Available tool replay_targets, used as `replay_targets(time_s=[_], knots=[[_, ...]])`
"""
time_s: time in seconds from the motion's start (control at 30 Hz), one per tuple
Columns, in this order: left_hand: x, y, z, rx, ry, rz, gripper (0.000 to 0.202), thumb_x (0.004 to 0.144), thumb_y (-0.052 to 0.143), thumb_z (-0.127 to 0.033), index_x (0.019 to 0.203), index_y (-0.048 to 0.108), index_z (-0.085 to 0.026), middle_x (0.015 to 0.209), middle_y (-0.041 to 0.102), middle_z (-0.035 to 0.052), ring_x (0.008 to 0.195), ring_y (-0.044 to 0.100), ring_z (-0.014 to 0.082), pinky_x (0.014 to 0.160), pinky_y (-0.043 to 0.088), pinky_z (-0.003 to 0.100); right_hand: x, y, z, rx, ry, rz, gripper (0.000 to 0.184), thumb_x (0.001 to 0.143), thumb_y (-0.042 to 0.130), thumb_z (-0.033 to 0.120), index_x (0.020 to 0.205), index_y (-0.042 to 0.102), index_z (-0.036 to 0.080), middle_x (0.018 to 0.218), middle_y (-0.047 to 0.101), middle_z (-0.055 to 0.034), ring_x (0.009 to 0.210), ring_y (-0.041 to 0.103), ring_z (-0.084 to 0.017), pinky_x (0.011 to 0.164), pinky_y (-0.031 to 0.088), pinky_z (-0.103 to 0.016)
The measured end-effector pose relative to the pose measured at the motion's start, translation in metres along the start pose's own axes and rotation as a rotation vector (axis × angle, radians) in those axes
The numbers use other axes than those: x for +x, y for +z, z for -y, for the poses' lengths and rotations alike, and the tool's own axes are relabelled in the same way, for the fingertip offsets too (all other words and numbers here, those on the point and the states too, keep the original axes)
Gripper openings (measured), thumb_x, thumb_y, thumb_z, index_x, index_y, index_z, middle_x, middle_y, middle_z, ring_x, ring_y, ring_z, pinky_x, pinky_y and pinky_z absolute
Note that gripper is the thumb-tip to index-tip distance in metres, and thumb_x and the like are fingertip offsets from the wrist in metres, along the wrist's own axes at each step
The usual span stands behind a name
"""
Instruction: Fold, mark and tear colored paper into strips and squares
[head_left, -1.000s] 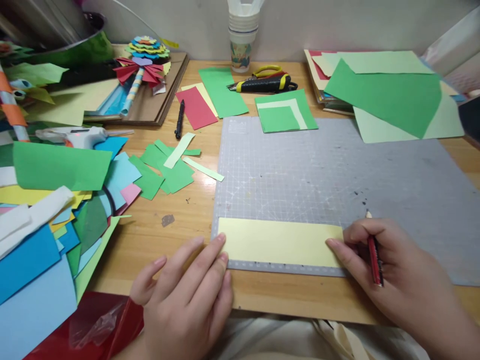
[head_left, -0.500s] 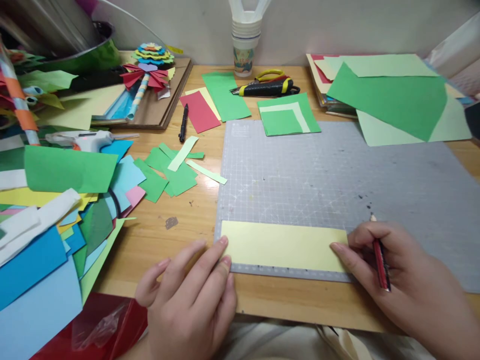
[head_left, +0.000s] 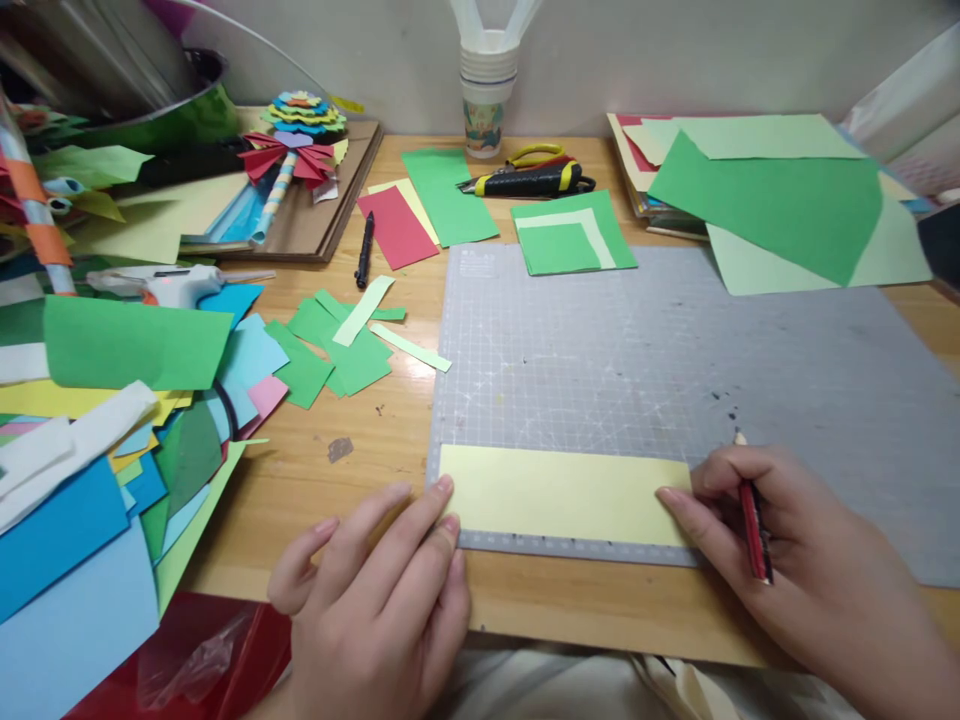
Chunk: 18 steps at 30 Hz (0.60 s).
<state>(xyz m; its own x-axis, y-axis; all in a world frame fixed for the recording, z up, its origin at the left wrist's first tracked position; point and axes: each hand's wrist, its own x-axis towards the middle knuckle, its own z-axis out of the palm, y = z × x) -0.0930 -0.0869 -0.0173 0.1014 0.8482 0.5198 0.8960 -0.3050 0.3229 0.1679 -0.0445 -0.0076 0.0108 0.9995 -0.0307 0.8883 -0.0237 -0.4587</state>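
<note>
One pale yellow paper strip (head_left: 562,495), long, flat and rectangular, lies along the near edge of a gray cutting mat (head_left: 570,350). The left hand (head_left: 375,590), palm down with fingers loosely spread, touches the strip's left end with its fingertips; the right hand (head_left: 806,540), curled closed around a red pencil (head_left: 754,530), rests its thumb on the right end.

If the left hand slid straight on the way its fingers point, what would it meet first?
The yellow paper strip: the left hand seems to touch its left end, though exact contact is unclear.
</note>
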Motion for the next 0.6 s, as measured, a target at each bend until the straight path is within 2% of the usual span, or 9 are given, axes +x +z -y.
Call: replay_targets(time_s=[0.37, 0.6], knots=[[0.002, -0.002, 0.000, -0.018, -0.011, 0.003, 0.008, 0.078, 0.065, -0.016, 0.081, 0.069, -0.022, 0.101, 0.076, -0.0047, 0.095, 0.067, 0.0231, 0.083, 0.049, 0.041, -0.001, 0.002, -0.003, 0.012, 0.085, 0.039, 0.023, 0.085, 0.050, 0.049, 0.083, 0.044, 0.027, 0.063, 0.055, 0.0060, 0.052, 0.053, -0.016, 0.056, 0.039, -0.030], [-0.002, -0.007, 0.004, -0.028, 0.000, 0.087, 0.020, 0.080, 0.058, -0.011, 0.092, 0.069, -0.023, 0.108, 0.075, -0.0038, 0.102, 0.063, 0.0243, 0.086, 0.041, 0.044, 0.001, 0.004, -0.015, -0.017, -0.006, 0.023, 0.024, 0.083, 0.053, 0.049, 0.081, 0.044, 0.027, 0.062, 0.058, 0.0056, 0.050, 0.055, -0.015, 0.051, 0.041, -0.028]])
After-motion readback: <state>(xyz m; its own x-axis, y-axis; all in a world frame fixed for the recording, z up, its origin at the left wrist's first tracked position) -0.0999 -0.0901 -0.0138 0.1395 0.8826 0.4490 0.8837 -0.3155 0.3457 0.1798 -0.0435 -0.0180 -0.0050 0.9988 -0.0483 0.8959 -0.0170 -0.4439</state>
